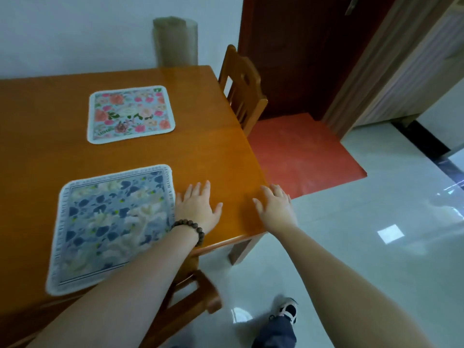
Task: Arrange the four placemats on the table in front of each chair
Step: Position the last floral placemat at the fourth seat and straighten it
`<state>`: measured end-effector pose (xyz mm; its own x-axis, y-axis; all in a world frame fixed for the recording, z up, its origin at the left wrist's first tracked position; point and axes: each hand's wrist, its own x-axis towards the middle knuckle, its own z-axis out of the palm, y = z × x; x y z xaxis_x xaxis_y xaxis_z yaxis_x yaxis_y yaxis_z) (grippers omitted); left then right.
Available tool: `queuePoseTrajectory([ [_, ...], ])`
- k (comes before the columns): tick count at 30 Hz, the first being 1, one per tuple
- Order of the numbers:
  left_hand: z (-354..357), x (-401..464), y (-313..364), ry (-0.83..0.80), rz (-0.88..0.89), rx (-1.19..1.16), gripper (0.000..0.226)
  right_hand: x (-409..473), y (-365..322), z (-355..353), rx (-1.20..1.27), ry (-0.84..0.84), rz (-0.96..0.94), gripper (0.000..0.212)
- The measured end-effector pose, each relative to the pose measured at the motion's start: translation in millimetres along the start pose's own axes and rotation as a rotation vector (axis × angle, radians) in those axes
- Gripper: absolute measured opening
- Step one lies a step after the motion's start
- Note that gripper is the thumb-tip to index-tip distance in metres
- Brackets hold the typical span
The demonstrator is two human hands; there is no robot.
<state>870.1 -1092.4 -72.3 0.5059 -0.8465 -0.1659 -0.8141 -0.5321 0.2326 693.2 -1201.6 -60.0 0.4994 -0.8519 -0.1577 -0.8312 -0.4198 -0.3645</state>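
Observation:
Two placemats lie flat on the orange wooden table [213, 151]. A blue and white floral placemat [110, 222] sits near the front edge, above a chair [198, 290] tucked under it. A pink floral placemat [130, 114] lies farther back, near a chair [241, 89] at the table's right side. My left hand [198, 209], with a bead bracelet on its wrist, is open just right of the blue placemat, fingers spread over the wood. My right hand [276, 207] is open over the table's right corner and holds nothing.
A grey mesh roll [175, 42] stands against the white wall behind the table. A red floor mat [301, 156] lies before a dark door [301, 46]. Glossy pale tiles cover the floor on the right. My shoe [288, 310] shows below.

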Motion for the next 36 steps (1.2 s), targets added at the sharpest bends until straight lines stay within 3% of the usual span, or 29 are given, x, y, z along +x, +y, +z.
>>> queuePoseTrajectory([
  [10, 13.6, 79.6, 179.1, 0.032, -0.231, -0.047, 0.071, 110.9, 143.4, -84.8, -0.033, -0.099, -0.174, 0.051],
  [17, 3.5, 124.7, 238.8, 0.086, -0.312, -0.063, 0.070, 176.1, 181.2, -126.5, -0.039, -0.124, -0.225, 0.050],
  [27, -14.6, 208.3, 240.2, 0.124, -0.473, -0.075, 0.069, 292.0, 160.1, -147.3, -0.043, -0.136, -0.377, 0.049],
  [36, -58.1, 350.9, 186.4, 0.258, -0.648, -0.180, 0.072, 465.0, 75.0, -178.6, -0.106, -0.026, -0.587, 0.046],
])
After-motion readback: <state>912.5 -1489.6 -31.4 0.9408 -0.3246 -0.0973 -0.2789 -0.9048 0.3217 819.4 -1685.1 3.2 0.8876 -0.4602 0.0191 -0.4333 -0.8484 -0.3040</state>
